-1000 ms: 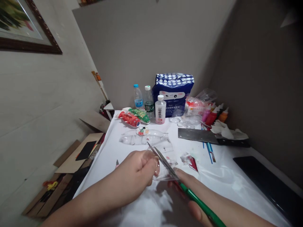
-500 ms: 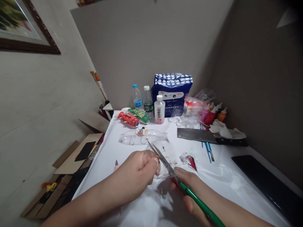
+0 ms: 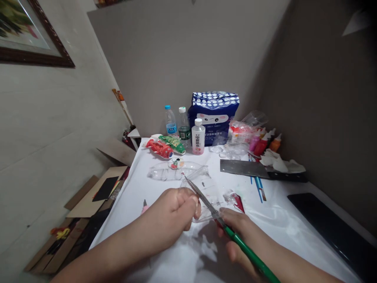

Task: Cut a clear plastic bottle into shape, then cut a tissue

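My left hand [image 3: 179, 208] is closed on a clear plastic piece [image 3: 207, 186], probably cut from a bottle; its marked sheet spreads beyond my fingers. In my right hand [image 3: 240, 230] is a pair of scissors [image 3: 210, 206] with a green handle, its blades lying across the plastic and pointing up and left, past my left fingers. The blades look nearly together. Behind my hands a clear plastic bottle shape [image 3: 159, 171] lies on its side, with a small round palette-like disc [image 3: 176, 164] on or just behind it. Red and clear scraps [image 3: 238, 202] lie right of the plastic.
A cleaver [image 3: 244, 168] and thin brushes [image 3: 259, 188] lie on the right, near a black slab [image 3: 330, 232]. Upright bottles [image 3: 198, 137], a blue bag [image 3: 216, 110], red and green fish [image 3: 160, 149] and paint bottles [image 3: 261, 146] stand or lie at the back of the white-covered table [image 3: 129, 196].
The scissor blades, slightly apart before, have come together. My right thumb and fingers have shifted a little. My left hand has hardly moved.
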`<state>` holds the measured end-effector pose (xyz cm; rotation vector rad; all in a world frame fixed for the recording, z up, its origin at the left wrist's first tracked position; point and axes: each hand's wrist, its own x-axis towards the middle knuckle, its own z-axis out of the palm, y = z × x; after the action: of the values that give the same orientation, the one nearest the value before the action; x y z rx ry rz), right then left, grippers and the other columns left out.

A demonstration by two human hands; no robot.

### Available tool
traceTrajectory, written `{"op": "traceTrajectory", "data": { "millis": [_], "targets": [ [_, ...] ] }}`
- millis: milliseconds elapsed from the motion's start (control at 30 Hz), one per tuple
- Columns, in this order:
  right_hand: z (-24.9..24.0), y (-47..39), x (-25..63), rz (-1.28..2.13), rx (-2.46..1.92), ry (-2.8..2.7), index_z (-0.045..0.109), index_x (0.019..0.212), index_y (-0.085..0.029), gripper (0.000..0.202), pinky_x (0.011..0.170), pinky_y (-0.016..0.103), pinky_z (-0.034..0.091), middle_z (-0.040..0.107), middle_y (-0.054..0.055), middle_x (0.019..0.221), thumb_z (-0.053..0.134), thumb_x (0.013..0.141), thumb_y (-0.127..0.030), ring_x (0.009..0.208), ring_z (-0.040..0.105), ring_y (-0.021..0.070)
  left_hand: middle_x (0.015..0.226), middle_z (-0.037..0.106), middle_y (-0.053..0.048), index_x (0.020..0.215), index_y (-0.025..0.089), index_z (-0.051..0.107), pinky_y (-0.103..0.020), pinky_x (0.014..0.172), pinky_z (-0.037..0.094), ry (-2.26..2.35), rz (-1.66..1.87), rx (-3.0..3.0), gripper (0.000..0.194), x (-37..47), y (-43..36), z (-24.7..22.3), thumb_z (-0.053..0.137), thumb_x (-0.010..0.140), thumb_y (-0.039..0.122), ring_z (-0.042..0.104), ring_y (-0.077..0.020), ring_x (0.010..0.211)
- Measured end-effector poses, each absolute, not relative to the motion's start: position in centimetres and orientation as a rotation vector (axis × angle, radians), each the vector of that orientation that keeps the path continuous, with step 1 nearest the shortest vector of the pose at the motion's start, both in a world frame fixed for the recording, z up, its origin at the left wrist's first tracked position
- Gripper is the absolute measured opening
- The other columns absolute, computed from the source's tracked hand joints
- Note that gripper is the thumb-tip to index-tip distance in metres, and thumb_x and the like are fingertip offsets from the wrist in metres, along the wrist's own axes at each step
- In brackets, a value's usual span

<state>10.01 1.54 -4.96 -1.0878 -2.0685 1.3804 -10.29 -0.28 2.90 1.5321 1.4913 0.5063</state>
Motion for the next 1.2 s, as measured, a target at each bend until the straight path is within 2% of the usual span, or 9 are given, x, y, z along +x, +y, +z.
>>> {"op": "traceTrajectory", "data": {
  "millis": [300, 467, 800, 967, 1200],
  "targets": [
    [-4.9, 1.7, 10.1, 1.365, -1.056, -2.083, 0.046, 0.066, -0.021, 0.023, 0.057, 0.025, 0.033, 0.047, -0.001, 0.069, 0.065, 0.068, -0.032, 0.064, 0.041, 0.0148, 0.05, 0.039, 0.008, 0.068, 0.018, 0.054, -0.019, 0.042, 0.022, 1.449, 0.498, 1.512, 0.034, -10.4, -0.2, 2.5, 0.035, 0.09, 0.037, 0.029, -0.0075, 0.043],
    [-5.0, 1.9, 10.5, 1.324, -1.045, -2.143, 0.041, 0.065, -0.021, 0.029, 0.056, 0.025, 0.031, 0.046, -0.001, 0.068, 0.064, 0.073, -0.036, 0.063, 0.039, 0.0144, 0.051, 0.039, 0.007, 0.063, 0.018, 0.051, -0.019, 0.043, 0.022, 1.434, 0.522, 1.519, 0.034, -10.3, -0.3, 2.8, 0.037, 0.089, 0.035, 0.03, -0.0072, 0.044],
    [-5.8, 2.5, 10.6, 1.189, -0.959, -2.211, 0.042, 0.065, -0.021, 0.04, 0.054, 0.026, 0.029, 0.045, -0.001, 0.065, 0.058, 0.077, -0.055, 0.059, 0.037, 0.014, 0.049, 0.034, 0.008, 0.056, 0.019, 0.041, -0.021, 0.044, 0.023, 1.283, 0.546, 1.548, 0.038, -10.3, 0.0, 2.9, 0.034, 0.091, 0.031, 0.027, -0.0078, 0.044],
    [-6.1, 2.5, 10.7, 1.193, -0.927, -2.213, 0.044, 0.068, -0.021, 0.046, 0.054, 0.026, 0.031, 0.047, 0.0, 0.066, 0.053, 0.078, -0.064, 0.059, 0.04, 0.0142, 0.05, 0.035, 0.007, 0.056, 0.019, 0.042, -0.023, 0.048, 0.025, 1.227, 0.562, 1.549, 0.034, -10.3, -0.1, 3.1, 0.036, 0.089, 0.025, 0.03, -0.0089, 0.047],
    [-5.6, 2.5, 10.7, 1.182, -0.908, -2.227, 0.041, 0.065, -0.021, 0.045, 0.052, 0.025, 0.03, 0.047, -0.001, 0.064, 0.057, 0.078, -0.06, 0.058, 0.04, 0.0131, 0.049, 0.037, 0.006, 0.051, 0.019, 0.04, -0.024, 0.05, 0.025, 1.174, 0.604, 1.52, 0.032, -10.4, 0.1, 2.8, 0.037, 0.082, 0.02, 0.03, -0.0093, 0.048]
  ]
}}
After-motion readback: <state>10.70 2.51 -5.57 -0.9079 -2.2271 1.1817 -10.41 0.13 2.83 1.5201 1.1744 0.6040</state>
